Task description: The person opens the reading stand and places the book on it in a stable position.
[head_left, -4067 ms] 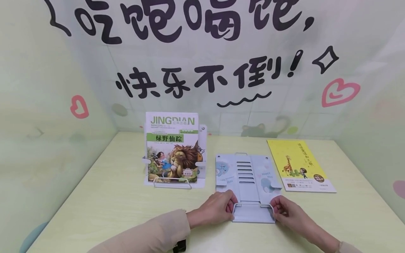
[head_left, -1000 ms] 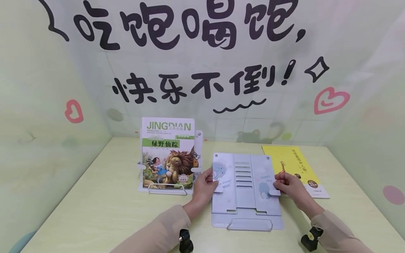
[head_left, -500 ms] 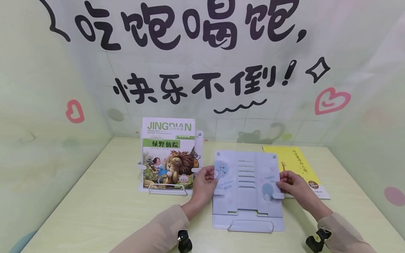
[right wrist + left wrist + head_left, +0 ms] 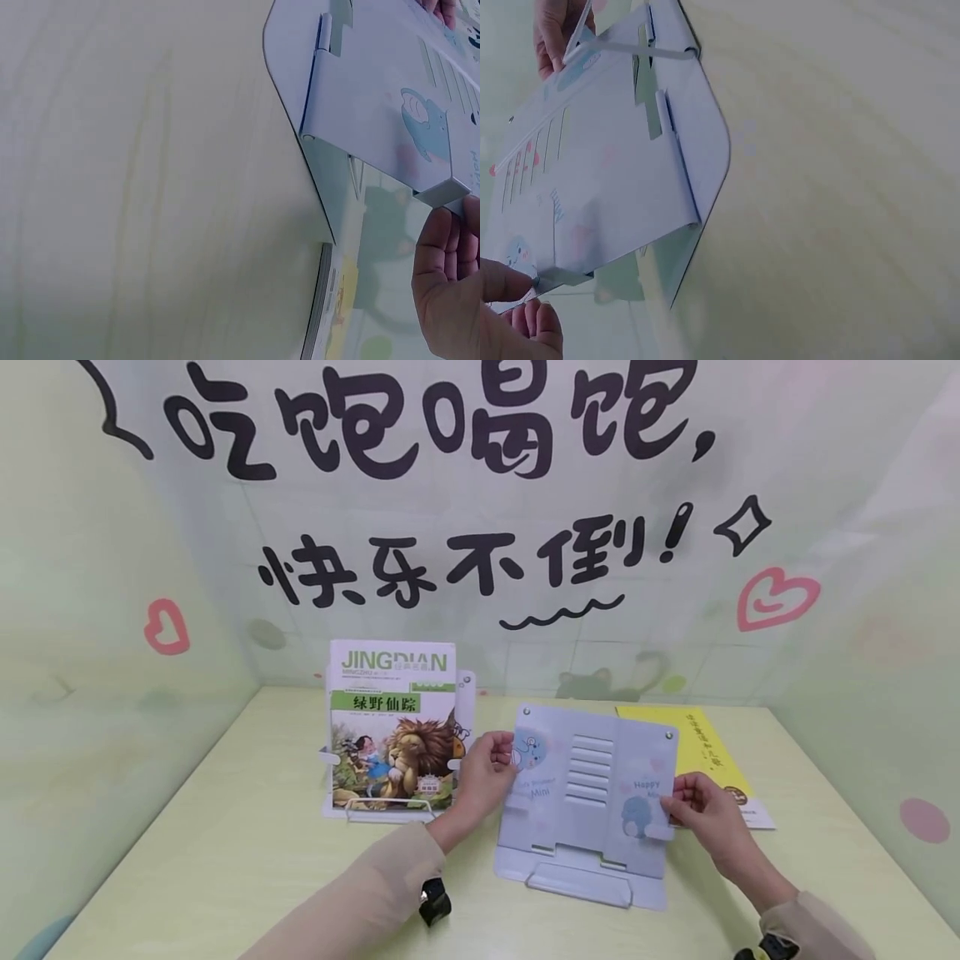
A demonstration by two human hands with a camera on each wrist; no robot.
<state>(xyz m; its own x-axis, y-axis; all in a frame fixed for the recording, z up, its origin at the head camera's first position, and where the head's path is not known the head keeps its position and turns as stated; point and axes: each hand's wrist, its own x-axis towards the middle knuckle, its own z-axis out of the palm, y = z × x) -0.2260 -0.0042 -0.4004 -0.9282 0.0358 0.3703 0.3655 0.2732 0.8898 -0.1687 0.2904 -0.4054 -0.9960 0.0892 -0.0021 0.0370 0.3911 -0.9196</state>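
Standing beside the table (image 4: 225,860), watching two hands. A pale blue book stand (image 4: 583,827) is sitting between them on the person's side of the table, its base seeming to rest on the tabletop and its panel leaning back.

Left hand (image 4: 480,781): thumb and fingers pinching the panel's left edge; from these fingers the panel is spreading rightward. Right hand (image 4: 708,818): pinching the right edge, close to a small side clip (image 4: 442,193); from here the panel is spreading leftward. Neither hand is nearer; both are touching.

Long axis seems to be running up and away from the person, the wire rest (image 4: 634,49) lying at the near end. The whole stand is angling slightly, its right side sitting closer to the person than its left.

A yellow book (image 4: 711,745) is lying flat behind the right hand, partly covered by the panel. Off to the left, well clear of the blue stand, a lion-covered book (image 4: 393,735) is leaning upright on another stand (image 4: 467,703).
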